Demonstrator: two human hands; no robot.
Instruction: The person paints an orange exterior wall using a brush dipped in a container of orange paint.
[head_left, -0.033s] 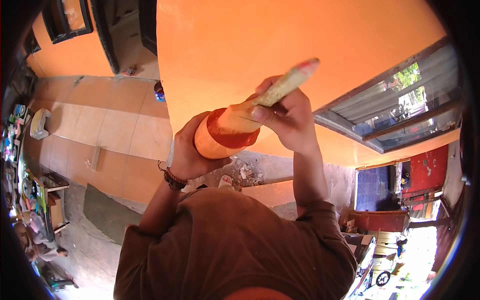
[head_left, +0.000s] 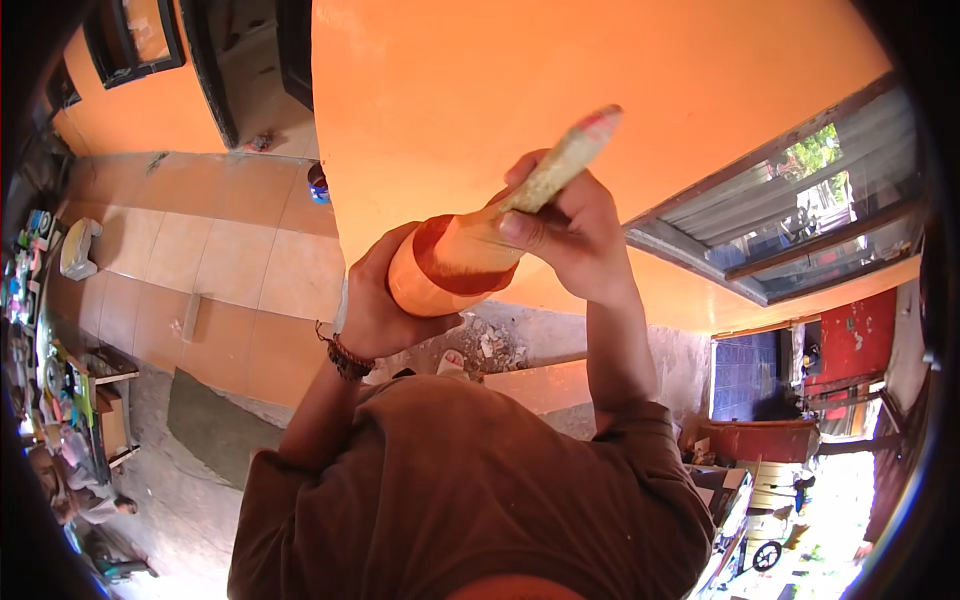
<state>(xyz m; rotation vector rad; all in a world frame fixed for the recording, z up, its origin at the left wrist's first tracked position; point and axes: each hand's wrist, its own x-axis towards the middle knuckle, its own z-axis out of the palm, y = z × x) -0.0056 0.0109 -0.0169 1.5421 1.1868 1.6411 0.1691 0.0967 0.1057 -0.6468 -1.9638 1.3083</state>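
My left hand (head_left: 378,300) is wrapped round an orange cup (head_left: 440,296), tilted so that its open mouth and red-orange inside show. My right hand (head_left: 585,240) grips a paintbrush (head_left: 552,180) by its pale, paint-spotted handle, thumb on the near side. The handle slants up to the right and ends in a reddish tip. Its wide, light-coloured head reaches into the mouth of the cup, the bristle ends inside it. Whether the bristles touch paint, I cannot tell. Both hands are in front of an orange wall (head_left: 480,90).
A window (head_left: 790,200) with a wooden frame is set in the wall at the right. To the left a tiled floor (head_left: 220,240) bears a small blue tin (head_left: 318,184) by the wall corner and a pale block-like object (head_left: 78,250). Rubble (head_left: 495,345) lies below the cup.
The paintbrush handle's tip has shifted slightly up and to the left, and my right hand with it. The cup and my left hand have hardly moved.
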